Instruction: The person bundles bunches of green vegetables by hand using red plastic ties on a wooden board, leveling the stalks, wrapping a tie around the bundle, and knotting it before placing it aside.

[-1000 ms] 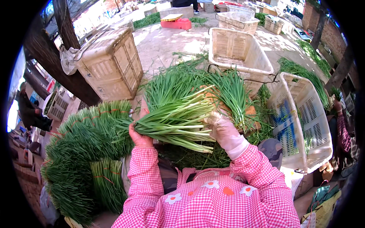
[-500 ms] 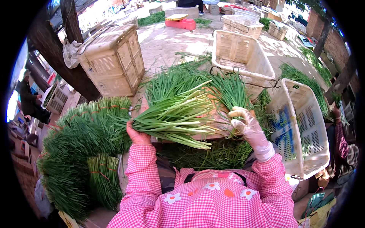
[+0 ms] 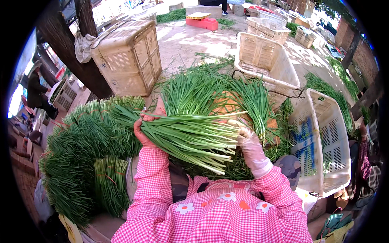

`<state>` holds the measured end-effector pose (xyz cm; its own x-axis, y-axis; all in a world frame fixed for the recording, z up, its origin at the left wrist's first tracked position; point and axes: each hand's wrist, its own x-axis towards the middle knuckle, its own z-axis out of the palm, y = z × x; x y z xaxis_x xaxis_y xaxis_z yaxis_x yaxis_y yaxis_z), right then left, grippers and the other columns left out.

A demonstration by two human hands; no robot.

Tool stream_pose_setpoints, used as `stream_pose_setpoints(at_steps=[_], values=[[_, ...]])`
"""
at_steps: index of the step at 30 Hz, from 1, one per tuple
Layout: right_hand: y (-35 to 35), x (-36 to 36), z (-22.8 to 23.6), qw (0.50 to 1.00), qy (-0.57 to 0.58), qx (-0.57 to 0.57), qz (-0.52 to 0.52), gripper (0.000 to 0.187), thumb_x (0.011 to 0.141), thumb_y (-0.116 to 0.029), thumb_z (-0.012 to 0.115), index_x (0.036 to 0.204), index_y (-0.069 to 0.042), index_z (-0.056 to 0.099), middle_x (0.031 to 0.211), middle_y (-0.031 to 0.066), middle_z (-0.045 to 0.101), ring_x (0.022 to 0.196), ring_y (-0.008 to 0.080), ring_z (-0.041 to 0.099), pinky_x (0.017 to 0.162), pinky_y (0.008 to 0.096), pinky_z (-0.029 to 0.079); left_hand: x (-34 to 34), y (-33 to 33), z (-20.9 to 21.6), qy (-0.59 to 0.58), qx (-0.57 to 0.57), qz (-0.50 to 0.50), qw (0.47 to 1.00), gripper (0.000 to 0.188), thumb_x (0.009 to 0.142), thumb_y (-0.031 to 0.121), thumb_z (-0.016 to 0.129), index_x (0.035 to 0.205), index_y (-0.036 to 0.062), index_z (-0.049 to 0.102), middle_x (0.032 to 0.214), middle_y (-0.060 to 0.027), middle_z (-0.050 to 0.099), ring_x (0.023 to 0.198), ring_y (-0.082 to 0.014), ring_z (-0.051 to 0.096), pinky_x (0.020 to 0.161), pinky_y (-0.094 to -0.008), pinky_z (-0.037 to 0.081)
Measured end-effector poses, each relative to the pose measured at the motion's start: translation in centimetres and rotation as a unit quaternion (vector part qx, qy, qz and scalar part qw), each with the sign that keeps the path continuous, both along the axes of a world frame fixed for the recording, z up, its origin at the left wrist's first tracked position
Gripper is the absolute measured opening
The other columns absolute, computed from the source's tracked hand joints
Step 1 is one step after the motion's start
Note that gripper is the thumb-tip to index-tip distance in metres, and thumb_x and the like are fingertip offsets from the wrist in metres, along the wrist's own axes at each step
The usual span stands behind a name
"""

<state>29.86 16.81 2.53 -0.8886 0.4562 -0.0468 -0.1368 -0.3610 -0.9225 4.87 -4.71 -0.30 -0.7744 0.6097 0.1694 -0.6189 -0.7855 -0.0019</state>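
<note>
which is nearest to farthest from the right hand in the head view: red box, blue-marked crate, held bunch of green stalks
1. held bunch of green stalks: just left of the right hand, pale ends toward it
2. blue-marked crate: off to the right
3. red box: far ahead, toward the back

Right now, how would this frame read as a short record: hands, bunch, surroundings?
left hand: bare, gripping the leafy part of the bunch
right hand: gloved, at the pale stem ends; grip unclear
bunch: long green stalks, pale ends toward the right
left side: banded bundles, piled
ahead: loose greens
right side: pale crate with blue markings
</note>
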Motion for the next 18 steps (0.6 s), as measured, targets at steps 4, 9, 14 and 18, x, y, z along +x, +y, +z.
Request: stream_pose_setpoints(at_steps=[4,9,14,18], values=[[4.4,3.7,-1.5,0.988,-0.079,0.1,-0.082,0.023,0.089,-0.023,0.058,0.092,-0.002,0.063,0.101,0.0037,0.061,0.081,0.007,0.054,0.078,0.0233,0.042,0.6,0.9,2.9,0.078,0.075,-0.026,0.994,0.023,0.073,0.013,0.059,0.094,0.0073,0.052,0.078,0.0015,0.052,0.077,-0.0137,0.054,0.09,-0.0326,0.042],[1.3,2.5,2.2,0.988,-0.084,0.132,0.019,0.03,0.092,-0.023,0.054,0.113,-0.002,0.053,0.105,0.0037,0.058,0.082,0.0088,0.054,0.078,0.0238,0.043,0.0,1.9,2.9,0.134,0.154,-0.01,0.979,0.029,0.074,0.015,0.06,0.099,0.0085,0.046,0.082,0.0019,0.049,0.078,-0.0112,0.049,0.097,-0.033,0.036],[-5.4,2.0,0.9,0.983,-0.063,0.122,0.122,0.031,0.088,-0.011,0.057,0.117,-0.002,0.052,0.092,0.0005,0.059,0.067,0.004,0.049,0.06,0.0195,0.042,0.6,2.4,5.4,0.175,0.156,-0.048,0.971,0.026,0.076,0.014,0.055,0.098,0.0079,0.044,0.079,0.0015,0.049,0.079,-0.0106,0.05,0.094,-0.0319,0.038],[-2.5,3.1,1.5,0.968,-0.103,0.198,0.118,0.016,0.09,-0.019,0.056,0.096,-0.004,0.059,0.069,-0.0044,0.055,0.052,0.0044,0.045,0.049,0.0209,0.039,-0.5,2.2,4.5,0.231,0.13,-0.053,0.963,0.025,0.075,0.013,0.054,0.096,0.0079,0.042,0.076,0.0013,0.049,0.075,-0.0112,0.05,0.088,-0.0314,0.039]])
